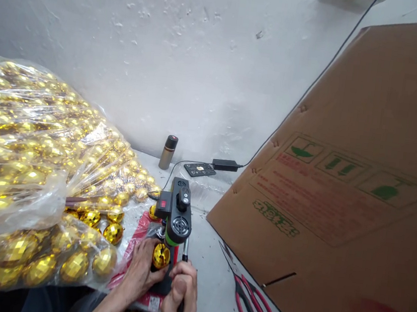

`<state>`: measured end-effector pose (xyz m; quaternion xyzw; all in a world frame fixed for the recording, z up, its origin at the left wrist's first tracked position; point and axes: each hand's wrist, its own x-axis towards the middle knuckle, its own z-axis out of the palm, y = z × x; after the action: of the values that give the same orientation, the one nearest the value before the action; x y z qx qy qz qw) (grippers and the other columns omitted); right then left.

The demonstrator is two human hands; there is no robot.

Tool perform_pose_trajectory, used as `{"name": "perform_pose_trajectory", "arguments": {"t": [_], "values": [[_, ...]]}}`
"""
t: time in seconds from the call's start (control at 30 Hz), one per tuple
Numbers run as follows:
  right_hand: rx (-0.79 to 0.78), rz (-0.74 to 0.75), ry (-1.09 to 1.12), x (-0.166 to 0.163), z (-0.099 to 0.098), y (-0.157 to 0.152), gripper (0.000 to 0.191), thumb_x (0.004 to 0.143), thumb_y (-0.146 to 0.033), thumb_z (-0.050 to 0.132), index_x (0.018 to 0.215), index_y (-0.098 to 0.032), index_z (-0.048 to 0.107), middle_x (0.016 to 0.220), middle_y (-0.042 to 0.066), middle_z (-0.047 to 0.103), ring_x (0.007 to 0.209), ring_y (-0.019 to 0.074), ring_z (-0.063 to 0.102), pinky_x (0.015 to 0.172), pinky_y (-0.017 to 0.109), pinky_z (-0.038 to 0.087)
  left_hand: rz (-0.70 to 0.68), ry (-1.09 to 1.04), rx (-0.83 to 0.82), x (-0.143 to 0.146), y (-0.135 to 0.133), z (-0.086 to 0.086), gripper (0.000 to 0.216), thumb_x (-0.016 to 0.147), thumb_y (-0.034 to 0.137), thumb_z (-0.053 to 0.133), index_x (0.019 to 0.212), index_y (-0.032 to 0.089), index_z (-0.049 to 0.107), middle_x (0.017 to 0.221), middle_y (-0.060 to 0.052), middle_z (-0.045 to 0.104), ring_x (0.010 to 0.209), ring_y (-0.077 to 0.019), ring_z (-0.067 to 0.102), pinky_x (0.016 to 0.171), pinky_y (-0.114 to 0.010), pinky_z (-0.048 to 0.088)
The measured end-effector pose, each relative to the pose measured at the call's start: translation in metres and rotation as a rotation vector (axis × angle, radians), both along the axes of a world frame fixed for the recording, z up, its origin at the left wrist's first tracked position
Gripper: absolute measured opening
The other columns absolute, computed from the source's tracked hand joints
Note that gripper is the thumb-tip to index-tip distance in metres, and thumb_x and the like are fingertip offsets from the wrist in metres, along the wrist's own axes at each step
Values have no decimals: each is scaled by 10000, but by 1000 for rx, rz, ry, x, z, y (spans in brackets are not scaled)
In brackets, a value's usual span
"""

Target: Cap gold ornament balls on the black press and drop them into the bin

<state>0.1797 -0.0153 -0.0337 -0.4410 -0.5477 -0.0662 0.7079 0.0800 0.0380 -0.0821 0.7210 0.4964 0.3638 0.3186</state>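
Note:
A shiny gold faceted ball sits under the head of a small black bench machine with round grilles. My left hand is closed around its left and near sides, the thumb below it. To the right, my right hand makes a fist around a black-handled lever beside the machine, the metal rod rising from the grip. The palm and fingers hide most of the lever's handle. Beneath the machine lies a red plastic sheet, and another gold ball rests behind the left hand.
A large clear plastic bag full of gold balls fills the left. Red-and-black scissors lie beside a big cardboard box on the right. At the back stand a dark-capped bottle, a phone-like black slab and a corded power adapter.

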Motion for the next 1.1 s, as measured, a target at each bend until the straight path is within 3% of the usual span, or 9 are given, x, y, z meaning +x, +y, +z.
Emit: {"name": "perform_pose_trajectory", "arguments": {"t": [0.23,0.47,0.57,0.77,0.93,1.1], "values": [[11,3,13,3,11,0,333,1060,-244,426,748,-220,538,708,-11,551,617,145,548,600,288,441,0,1,28,1,1,-5,502,747,326,737,1215,166,651,1180,-161,717,1145,-378,663,1019,-580,512],[-125,6,171,3,79,-1,319,1069,-249,458,773,-205,570,688,-18,517,576,120,488,519,248,364,19,-78,88,-2,-3,-13,508,744,303,734,1232,183,660,1198,-158,729,1150,-379,678,1019,-601,535],[-118,17,158,2,93,0,336,1069,-265,477,751,-203,568,675,-21,510,583,118,489,537,247,379,60,-153,102,-7,-13,-20,538,743,353,760,1242,189,644,1200,-166,735,1135,-385,698,998,-607,561],[-95,24,161,0,86,-1,352,1073,-267,474,738,-200,561,678,-21,508,580,111,484,537,244,387,114,-210,35,-23,-52,-20,565,772,369,756,1287,206,590,1263,-150,734,1145,-350,733,1009,-560,595],[-109,16,187,-4,83,-2,331,1075,-269,471,765,-200,566,694,-23,522,558,101,458,517,243,371,81,-181,-8,-39,-82,-11,538,764,354,770,1258,215,609,1222,-136,765,1098,-333,762,974,-520,628],[-92,-8,167,-5,85,-1,382,1073,-295,475,709,-203,544,673,-25,497,581,111,472,554,261,383,52,-175,-73,-51,-106,-14,520,780,355,766,1265,226,628,1189,-109,788,1081,-310,771,970,-474,638]]}}
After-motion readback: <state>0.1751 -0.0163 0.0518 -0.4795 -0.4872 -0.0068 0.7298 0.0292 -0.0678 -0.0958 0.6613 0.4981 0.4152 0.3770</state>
